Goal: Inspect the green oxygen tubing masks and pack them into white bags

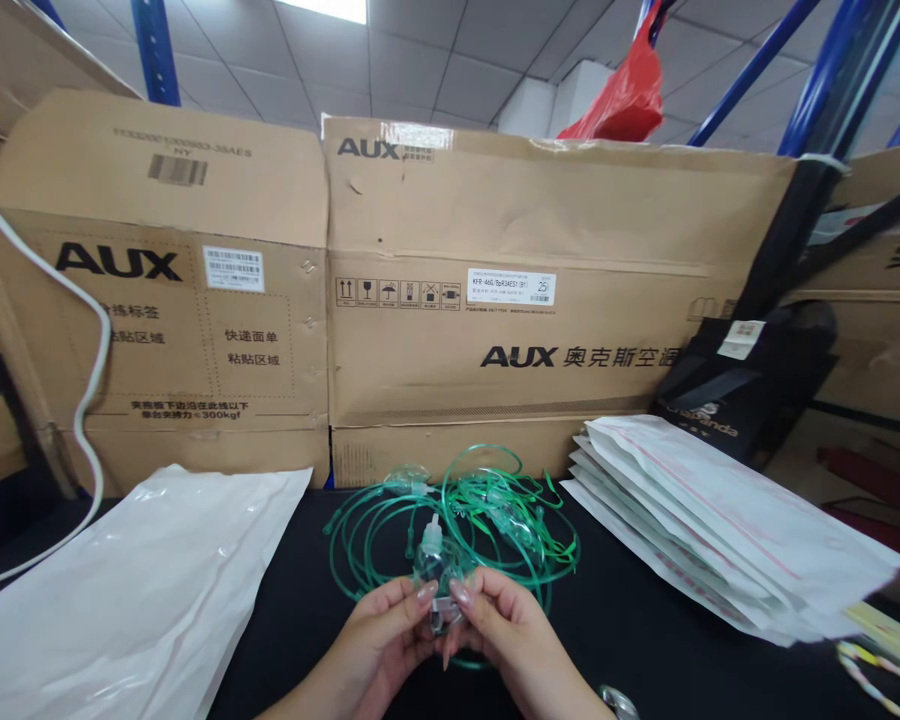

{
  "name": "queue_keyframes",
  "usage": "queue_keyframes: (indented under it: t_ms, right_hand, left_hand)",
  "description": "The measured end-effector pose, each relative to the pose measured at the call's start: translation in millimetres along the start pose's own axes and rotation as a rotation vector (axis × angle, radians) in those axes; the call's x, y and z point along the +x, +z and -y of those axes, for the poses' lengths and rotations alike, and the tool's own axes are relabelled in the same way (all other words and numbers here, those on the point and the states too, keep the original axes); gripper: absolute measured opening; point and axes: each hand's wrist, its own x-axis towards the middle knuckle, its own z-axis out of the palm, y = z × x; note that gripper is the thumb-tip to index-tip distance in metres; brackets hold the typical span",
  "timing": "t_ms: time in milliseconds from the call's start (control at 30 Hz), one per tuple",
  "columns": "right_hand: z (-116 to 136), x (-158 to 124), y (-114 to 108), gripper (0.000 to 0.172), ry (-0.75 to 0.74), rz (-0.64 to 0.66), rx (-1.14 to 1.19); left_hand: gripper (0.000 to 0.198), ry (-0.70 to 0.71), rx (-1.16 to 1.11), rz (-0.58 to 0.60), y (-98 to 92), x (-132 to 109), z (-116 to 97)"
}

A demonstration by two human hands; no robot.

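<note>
At the lower middle of the head view, my left hand point(391, 640) and my right hand point(501, 622) meet, thumbs and fingertips pinched on a clear plastic mask point(430, 562). A pale nozzle points up from its top, and a small metallic strip shows between my thumbs. Part of the mask is hidden by my fingers. Just behind it, coils of green tubing point(360, 530) lie on the black surface point(307, 600), with more clear mask pieces and green straps point(521, 515) among them.
A white plastic package point(157, 570) lies at the left; stacked white packages point(720, 520) lie at the right. Large cardboard boxes point(420, 370) stand behind. A black bag point(750, 390) leans at the right, and a white cable point(90, 400) hangs at the left.
</note>
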Motion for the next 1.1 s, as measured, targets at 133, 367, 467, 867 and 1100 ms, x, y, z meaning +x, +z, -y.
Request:
queue_keyframes:
  t_ms: [133,367,467,867,1100]
  right_hand:
    - [-5.3,2.1,-3.8,0.029,-0.011,0.002,-0.058]
    - [-9.7,6.9,-9.1,0.03,-0.043,-0.018,-0.128]
    - [-9.0,7.4,-8.2,0.031,-0.034,-0.025,-0.149]
    - [-11.0,5.8,-6.0,0.032,0.069,-0.02,0.013]
    - [-7.9,3.2,-3.0,0.028,0.034,-0.032,0.009]
  left_hand:
    - [0.011,0.006,0.009,0.048,-2.3,1.5,1.6]
    - [0.011,0.009,0.019,0.051,-3.4,1.9,1.1]
    - [0.01,-0.004,0.003,0.01,-5.5,2.7,2.4]
    - [0.014,-0.037,-0.026,-0.075,-7.9,7.1,4.6]
    - [0.016,0.021,-0.015,0.027,-4.8,8.2,5.8]
